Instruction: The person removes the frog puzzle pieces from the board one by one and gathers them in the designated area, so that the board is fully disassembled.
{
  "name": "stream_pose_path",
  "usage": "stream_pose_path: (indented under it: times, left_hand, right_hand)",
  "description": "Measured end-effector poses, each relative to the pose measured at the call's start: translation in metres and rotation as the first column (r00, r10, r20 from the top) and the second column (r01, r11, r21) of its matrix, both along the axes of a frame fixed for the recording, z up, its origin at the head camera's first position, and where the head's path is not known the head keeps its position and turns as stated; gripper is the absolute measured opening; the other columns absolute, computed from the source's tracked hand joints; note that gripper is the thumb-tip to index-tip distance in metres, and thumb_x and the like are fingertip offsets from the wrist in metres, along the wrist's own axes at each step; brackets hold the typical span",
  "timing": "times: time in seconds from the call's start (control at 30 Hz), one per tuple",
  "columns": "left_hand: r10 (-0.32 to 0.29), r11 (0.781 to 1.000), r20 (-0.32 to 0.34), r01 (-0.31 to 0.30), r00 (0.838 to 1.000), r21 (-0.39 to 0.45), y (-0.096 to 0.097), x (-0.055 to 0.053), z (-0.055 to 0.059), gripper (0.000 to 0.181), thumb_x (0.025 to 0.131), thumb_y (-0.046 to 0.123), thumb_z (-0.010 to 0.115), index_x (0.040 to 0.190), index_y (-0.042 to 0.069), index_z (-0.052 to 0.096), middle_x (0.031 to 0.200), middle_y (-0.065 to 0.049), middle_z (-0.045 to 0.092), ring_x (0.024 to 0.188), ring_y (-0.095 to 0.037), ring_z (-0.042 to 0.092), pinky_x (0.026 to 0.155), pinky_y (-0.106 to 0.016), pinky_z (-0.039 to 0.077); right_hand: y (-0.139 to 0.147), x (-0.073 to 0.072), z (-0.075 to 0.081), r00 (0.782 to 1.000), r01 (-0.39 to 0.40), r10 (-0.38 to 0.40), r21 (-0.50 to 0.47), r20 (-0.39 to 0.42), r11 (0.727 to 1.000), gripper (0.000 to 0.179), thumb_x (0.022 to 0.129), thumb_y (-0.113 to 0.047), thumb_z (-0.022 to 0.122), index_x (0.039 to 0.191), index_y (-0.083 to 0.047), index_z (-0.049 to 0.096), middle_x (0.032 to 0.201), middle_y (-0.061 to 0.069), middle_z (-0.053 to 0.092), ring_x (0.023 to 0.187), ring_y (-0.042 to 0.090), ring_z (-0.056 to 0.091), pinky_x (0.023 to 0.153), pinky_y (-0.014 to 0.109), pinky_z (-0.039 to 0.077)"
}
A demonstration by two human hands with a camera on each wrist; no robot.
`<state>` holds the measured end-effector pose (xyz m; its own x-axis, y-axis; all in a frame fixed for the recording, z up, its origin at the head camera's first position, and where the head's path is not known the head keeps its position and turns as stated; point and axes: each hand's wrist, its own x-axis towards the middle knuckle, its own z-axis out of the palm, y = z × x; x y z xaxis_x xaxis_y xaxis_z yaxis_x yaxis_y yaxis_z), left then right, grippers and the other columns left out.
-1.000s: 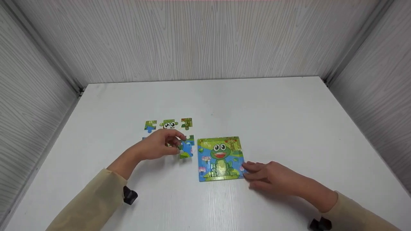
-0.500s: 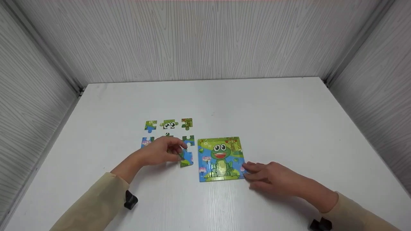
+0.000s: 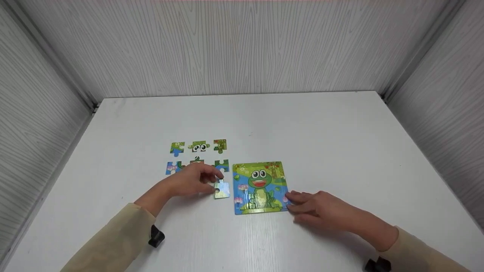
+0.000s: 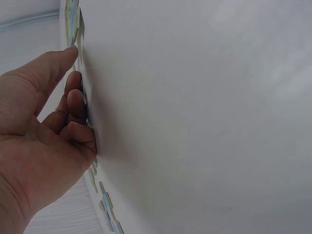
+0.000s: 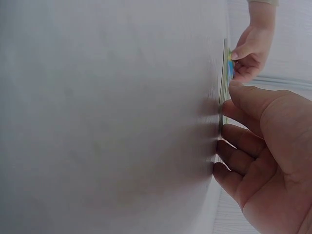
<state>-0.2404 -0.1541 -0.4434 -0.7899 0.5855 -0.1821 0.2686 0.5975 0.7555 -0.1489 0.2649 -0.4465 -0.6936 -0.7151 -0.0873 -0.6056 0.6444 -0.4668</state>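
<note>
In the head view my left hand (image 3: 192,179) pinches a puzzle piece (image 3: 223,190) by its left side, between thumb and fingers. Light glares off the piece, washing out its picture. Just right of it lies a square puzzle board (image 3: 261,189) with a smiling frog printed on it. My right hand (image 3: 327,209) rests on the table with extended fingertips touching the board's right edge. From the right wrist view, the held puzzle piece (image 5: 231,67) shows blue between the left hand's fingers, beyond the board.
Above the left hand, loose puzzle pieces lie in rows: a frog-eyes piece (image 3: 199,146), a corner piece (image 3: 177,147), a tree piece (image 3: 220,145) and others. The left hand partly covers the lower ones. Pale wood-grain walls (image 3: 242,45) enclose the white table (image 3: 321,124).
My left hand has come slightly nearer and to the right with the puzzle piece, which now catches glare. More loose pieces show behind it. The right hand and board have stayed put.
</note>
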Motion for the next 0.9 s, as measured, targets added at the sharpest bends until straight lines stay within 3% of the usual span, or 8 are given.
stream_pose_path:
  times: [0.5, 0.9]
  left_hand:
    - [-0.012, 0.999, -0.049, 0.01, 0.999, -0.049, 0.0033, 0.0017, -0.0029, 0.032, 0.094, 0.01, 0.079, 0.123, 0.02, 0.078, 0.106, 0.001, 0.064, 0.1, -0.022, 0.053, 0.084, -0.037, 0.045]
    - [-0.003, 0.999, -0.035, 0.001, 0.999, -0.053, 0.0035, 0.0036, -0.0015, 0.032, 0.094, 0.012, 0.079, 0.125, 0.021, 0.078, 0.106, 0.002, 0.063, 0.101, -0.022, 0.052, 0.084, -0.038, 0.045]
  right_hand:
    - [-0.0006, 0.0004, 0.0018, 1.0, -0.006, 0.006, -0.013, -0.004, 1.0, 0.042, 0.105, -0.036, 0.068, 0.142, -0.015, 0.07, 0.157, 0.006, 0.054, 0.143, 0.027, 0.053, 0.108, 0.054, 0.049]
    - [-0.0009, 0.0008, 0.002, 1.0, -0.001, 0.001, -0.009, 0.0, 1.0, 0.042, 0.105, -0.037, 0.068, 0.141, -0.016, 0.07, 0.157, 0.005, 0.053, 0.143, 0.026, 0.052, 0.108, 0.055, 0.049]
